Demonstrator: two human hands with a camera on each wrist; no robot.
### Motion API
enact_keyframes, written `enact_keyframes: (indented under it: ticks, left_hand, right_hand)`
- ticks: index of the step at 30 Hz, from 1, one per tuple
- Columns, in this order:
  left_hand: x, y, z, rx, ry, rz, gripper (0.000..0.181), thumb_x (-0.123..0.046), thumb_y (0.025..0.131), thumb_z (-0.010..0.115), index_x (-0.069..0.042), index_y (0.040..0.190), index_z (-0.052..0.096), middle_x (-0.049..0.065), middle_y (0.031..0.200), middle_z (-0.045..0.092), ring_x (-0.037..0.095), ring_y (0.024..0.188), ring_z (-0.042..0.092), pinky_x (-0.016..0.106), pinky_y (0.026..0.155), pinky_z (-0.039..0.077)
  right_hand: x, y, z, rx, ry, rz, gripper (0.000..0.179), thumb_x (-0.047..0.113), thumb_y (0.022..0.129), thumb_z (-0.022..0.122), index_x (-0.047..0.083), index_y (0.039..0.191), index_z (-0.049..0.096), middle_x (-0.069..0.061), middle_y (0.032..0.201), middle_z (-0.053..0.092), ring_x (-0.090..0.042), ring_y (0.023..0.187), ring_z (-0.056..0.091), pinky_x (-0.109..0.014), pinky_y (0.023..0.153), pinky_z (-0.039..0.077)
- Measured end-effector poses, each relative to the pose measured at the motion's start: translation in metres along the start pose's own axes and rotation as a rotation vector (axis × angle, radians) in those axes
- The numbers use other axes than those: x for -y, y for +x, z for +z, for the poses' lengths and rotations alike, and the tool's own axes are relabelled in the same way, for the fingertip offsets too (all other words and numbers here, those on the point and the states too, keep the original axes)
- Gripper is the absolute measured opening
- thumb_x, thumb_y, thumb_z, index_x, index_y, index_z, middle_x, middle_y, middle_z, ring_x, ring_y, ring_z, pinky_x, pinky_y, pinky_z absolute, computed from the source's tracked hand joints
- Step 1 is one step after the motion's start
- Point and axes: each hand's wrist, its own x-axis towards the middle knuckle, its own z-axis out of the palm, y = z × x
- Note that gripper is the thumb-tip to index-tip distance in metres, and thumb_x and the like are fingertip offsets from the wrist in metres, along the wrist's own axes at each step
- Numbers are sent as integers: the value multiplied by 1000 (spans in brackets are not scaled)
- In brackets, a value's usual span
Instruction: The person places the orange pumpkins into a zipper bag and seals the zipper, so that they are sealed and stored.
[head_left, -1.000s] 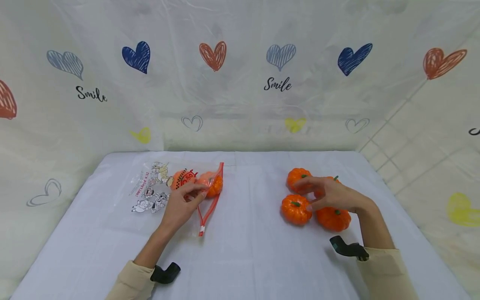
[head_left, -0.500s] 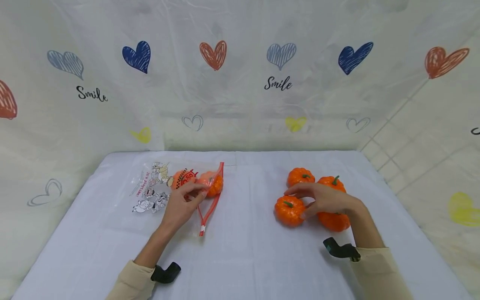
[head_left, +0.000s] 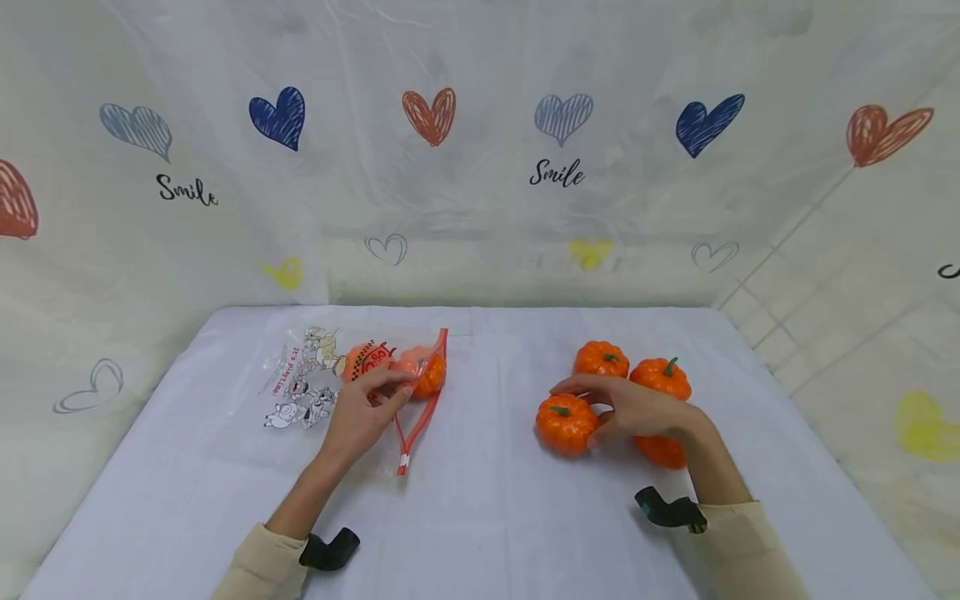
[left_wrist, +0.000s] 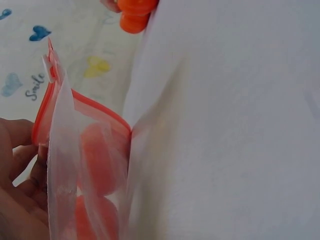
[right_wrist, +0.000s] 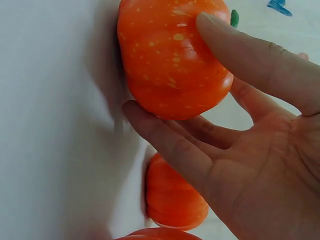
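My left hand [head_left: 367, 412] pinches the red-edged mouth of a clear zip bag [head_left: 242, 433], which lies at the left of the table with cartoon prints on it. Two small orange toy pumpkins show through its plastic, one of them a pumpkin [head_left: 427, 372] close to the mouth. In the left wrist view the red zip strip [left_wrist: 102, 111] stands parted from the other edge. My right hand [head_left: 630, 408] grips another toy pumpkin [head_left: 564, 425], green stem up, thumb on the near side and fingers round the far side. In the right wrist view this pumpkin [right_wrist: 172, 55] shows yellow flecks.
Behind and beside my right hand sit more pumpkins: one at the back [head_left: 602, 358], one to its right [head_left: 663, 379], and one partly hidden under the hand [head_left: 662, 452]. A white cloth covers the table [head_left: 480, 517]. A heart-printed sheet [head_left: 480, 200] hangs behind.
My right hand has moved left and slightly nearer, and the gripped pumpkin has moved left with it, away from the other pumpkins. The left hand and bag have stayed in place.
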Motion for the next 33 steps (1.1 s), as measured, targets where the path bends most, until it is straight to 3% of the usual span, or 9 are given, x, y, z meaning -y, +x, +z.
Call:
enact_keyframes:
  ticks: [9,18,22,28,33]
  left_hand:
    - [-1,-1,0,-7,-7,-1,22,-19,98,73,-20,120,78,3,107,72,19,98,58,17,79,50]
    - [-1,0,0,-6,-12,-9,23,-20,98,73,-20,120,78,3,108,73,19,99,59,16,80,50]
    - [0,0,0,-1,-12,-11,22,-20,98,73,-20,120,78,3,108,73,19,98,59,17,80,51]
    - [-1,1,0,-4,-15,-11,22,-20,98,72,-20,119,78,4,106,72,20,97,58,17,79,50]
    - [-2,1,0,-4,-11,-13,23,-20,98,72,-19,121,78,4,107,72,21,98,58,16,79,50]
  right_hand:
    - [0,4,2,-54,-42,43,68,18,86,84,29,147,55,-1,153,55,-34,140,53,-37,107,54]
    - [1,9,4,-110,-54,44,64,23,86,85,23,144,59,-5,149,58,-32,132,58,-41,105,55]
    - [1,12,7,-143,-14,56,63,29,87,85,27,144,58,-1,150,58,-32,135,57,-44,108,53]
    - [1,18,11,-213,1,83,63,42,86,85,35,142,58,3,147,59,-29,142,50,-59,118,40]
    - [-3,22,14,-253,12,112,63,48,87,82,39,144,56,2,149,57,-26,135,55,-56,115,42]
